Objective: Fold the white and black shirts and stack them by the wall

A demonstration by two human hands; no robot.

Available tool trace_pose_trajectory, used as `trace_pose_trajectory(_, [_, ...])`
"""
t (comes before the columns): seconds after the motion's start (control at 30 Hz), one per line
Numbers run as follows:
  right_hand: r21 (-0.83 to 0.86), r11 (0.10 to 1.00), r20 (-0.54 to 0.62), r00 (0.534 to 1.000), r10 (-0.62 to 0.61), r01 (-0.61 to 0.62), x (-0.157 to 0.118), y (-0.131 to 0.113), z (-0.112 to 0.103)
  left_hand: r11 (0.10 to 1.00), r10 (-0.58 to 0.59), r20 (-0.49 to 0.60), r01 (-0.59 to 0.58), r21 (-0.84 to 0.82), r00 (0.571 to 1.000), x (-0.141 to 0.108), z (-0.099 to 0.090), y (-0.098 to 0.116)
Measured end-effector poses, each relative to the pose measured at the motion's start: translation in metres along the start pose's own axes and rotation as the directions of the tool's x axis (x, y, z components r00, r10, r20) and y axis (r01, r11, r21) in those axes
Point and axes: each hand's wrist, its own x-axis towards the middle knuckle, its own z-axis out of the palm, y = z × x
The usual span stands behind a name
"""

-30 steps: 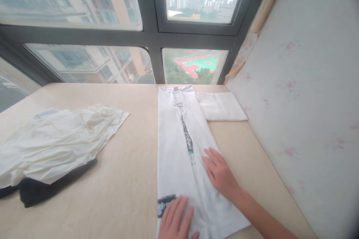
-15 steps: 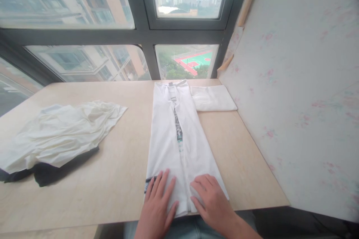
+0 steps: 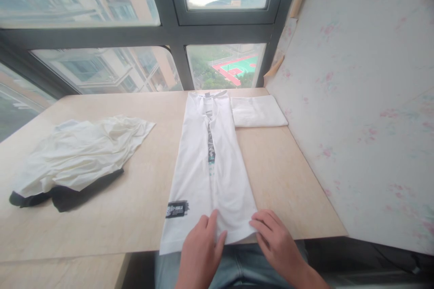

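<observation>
A white T-shirt (image 3: 198, 158) lies folded lengthwise in the middle of the table, both sides turned inward. Part of a dark print shows in the gap between them, and a black printed patch is near the lower left. My left hand (image 3: 201, 246) rests on the bottom hem, index finger and thumb apart; its other fingers are partly hidden. At the hem's right corner, my right hand (image 3: 280, 237) has its fingers closed on the fabric edge. The hem reaches slightly past the table's front edge.
A folded white cloth (image 3: 259, 111) lies at the back right, beside the wall (image 3: 356, 113). On the left is a loose pile of off-white clothing (image 3: 81, 153) with a black garment (image 3: 84, 192) partly under it. Windows stand behind the table (image 3: 142, 216).
My right hand has moved right to the hem's corner and closed on it. My left hand has shifted right, uncovering the black patch. The shirt's lower end has moved left; the view has tilted slightly.
</observation>
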Motion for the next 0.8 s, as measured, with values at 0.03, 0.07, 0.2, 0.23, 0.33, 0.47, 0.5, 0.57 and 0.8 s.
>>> trace_pose_trajectory(0.03, [0.002,1.000,-0.023,1.000,0.011,-0.011,0.000,0.000,0.001,0.999,-0.036,0.056,0.036,0.001,0.998,0.002,-0.001,0.005])
trace_pose_trajectory(0.07, [0.005,1.000,-0.041,0.999,0.020,-0.020,0.000,-0.001,0.003,0.998,-0.063,0.099,0.063,-0.001,0.993,0.004,-0.003,0.009])
trace_pose_trajectory(0.2, [0.032,0.999,-0.098,0.995,0.032,-0.028,-0.001,0.000,0.003,0.996,-0.091,0.105,0.091,0.002,0.990,0.010,-0.006,0.015])
trace_pose_trajectory(0.23, [0.043,0.999,-0.119,0.992,0.035,-0.030,-0.001,0.001,0.003,0.996,-0.091,0.075,0.091,0.005,0.993,0.010,-0.005,0.015])
trace_pose_trajectory(0.33, [0.072,0.996,-0.170,0.984,0.057,-0.045,-0.004,0.002,0.001,0.992,-0.110,0.044,0.113,-0.061,0.993,0.010,-0.002,0.016])
trace_pose_trajectory(0.47, [0.094,0.994,-0.172,0.982,0.078,-0.063,-0.008,0.002,0.004,0.963,-0.126,0.139,0.155,-0.222,0.982,0.013,0.005,0.017])
trace_pose_trajectory(0.5, [0.092,0.994,-0.168,0.983,0.079,-0.064,-0.009,0.002,0.005,0.959,-0.125,0.140,0.156,-0.237,0.982,0.014,0.006,0.018])
trace_pose_trajectory(0.57, [0.076,0.995,-0.168,0.983,0.071,-0.059,-0.010,0.001,0.006,0.955,-0.118,0.121,0.146,-0.257,0.986,0.015,0.008,0.020])
trace_pose_trajectory(0.8, [0.098,0.992,-0.178,0.982,-0.062,0.081,-0.011,-0.003,0.001,0.763,-0.136,0.063,0.145,-0.629,0.989,0.012,-0.004,0.022])
